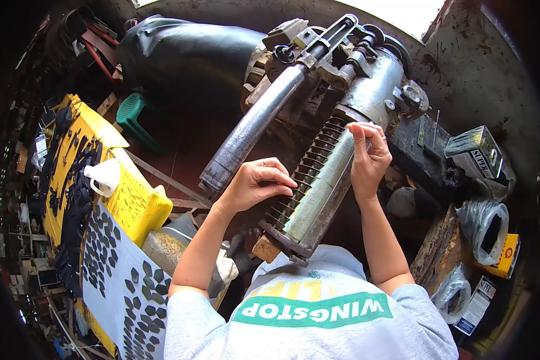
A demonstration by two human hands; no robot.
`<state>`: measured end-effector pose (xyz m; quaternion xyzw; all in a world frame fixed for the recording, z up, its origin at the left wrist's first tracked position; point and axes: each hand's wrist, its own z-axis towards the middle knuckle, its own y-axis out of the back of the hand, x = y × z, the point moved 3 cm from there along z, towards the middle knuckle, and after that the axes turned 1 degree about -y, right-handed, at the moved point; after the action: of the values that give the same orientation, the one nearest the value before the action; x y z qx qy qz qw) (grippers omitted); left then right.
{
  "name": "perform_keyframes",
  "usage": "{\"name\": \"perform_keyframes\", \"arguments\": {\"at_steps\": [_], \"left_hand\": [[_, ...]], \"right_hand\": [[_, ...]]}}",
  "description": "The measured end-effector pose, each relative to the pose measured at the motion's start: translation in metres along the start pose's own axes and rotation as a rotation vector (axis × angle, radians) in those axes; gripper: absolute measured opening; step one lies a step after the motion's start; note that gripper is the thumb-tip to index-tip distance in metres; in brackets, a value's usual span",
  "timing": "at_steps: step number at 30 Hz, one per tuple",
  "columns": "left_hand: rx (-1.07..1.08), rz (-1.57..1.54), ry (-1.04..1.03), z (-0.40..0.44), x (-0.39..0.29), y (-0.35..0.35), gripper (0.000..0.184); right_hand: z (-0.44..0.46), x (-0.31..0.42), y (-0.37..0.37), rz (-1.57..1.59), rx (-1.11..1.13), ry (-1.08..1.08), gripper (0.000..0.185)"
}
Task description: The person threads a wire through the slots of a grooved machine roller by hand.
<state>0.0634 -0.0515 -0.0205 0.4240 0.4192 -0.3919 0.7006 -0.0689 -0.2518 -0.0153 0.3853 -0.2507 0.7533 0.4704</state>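
A heavy metal machine (pixel 375 84) with gears at its far end stretches toward me. Along its near arm runs a row of thin dark ribs (pixel 309 165) beside a pale green textured strip (pixel 321 195). My left hand (pixel 261 183) is at the left side of the ribs, thumb and fingertips pinched together; whatever they hold, if anything, is too small to make out. At the far end of the strip my right hand (pixel 369 153) is raised, its fingertips also brought together. I cannot tell what is between them.
A polished metal roller (pixel 252 129) lies left of the ribs. Farther left are a white jug (pixel 103 177), a yellow container (pixel 144 207) and a pale sheet (pixel 111 294) with several dark pieces. Boxes (pixel 477 153) and plastic bags (pixel 486 231) stand at right. A green chair (pixel 139 120) is behind.
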Motion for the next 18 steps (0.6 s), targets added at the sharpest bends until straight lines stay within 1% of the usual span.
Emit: {"name": "perform_keyframes", "arguments": {"at_steps": [3, 6, 8, 10, 12, 18], "left_hand": [[0.018, 0.039, -0.077, 0.0046, -0.0022, 0.0001, 0.018], [-0.012, 0.160, -0.147, 0.0062, -0.0095, -0.0013, 0.015], [-0.028, 0.131, -0.162, 0.0039, -0.0076, -0.0021, 0.014], [-0.021, 0.098, -0.155, 0.0018, -0.0055, -0.0016, 0.015], [0.004, 0.092, -0.136, -0.0002, -0.0051, -0.0011, 0.014], [0.029, 0.090, -0.124, -0.0023, -0.0038, 0.0000, 0.015]], "right_hand": [[0.0009, 0.0034, 0.0008, -0.045, 0.007, 0.011, 0.010], [0.0022, 0.0059, 0.0005, -0.069, 0.008, 0.028, 0.007], [0.0014, 0.0059, 0.0004, -0.065, 0.008, 0.010, 0.006], [0.0011, 0.0032, 0.0012, -0.075, 0.022, 0.021, 0.007], [-0.0003, 0.0022, 0.0012, -0.002, 0.016, -0.040, 0.010], [-0.0007, 0.0010, 0.0009, 0.002, 0.018, -0.032, 0.012]]}}
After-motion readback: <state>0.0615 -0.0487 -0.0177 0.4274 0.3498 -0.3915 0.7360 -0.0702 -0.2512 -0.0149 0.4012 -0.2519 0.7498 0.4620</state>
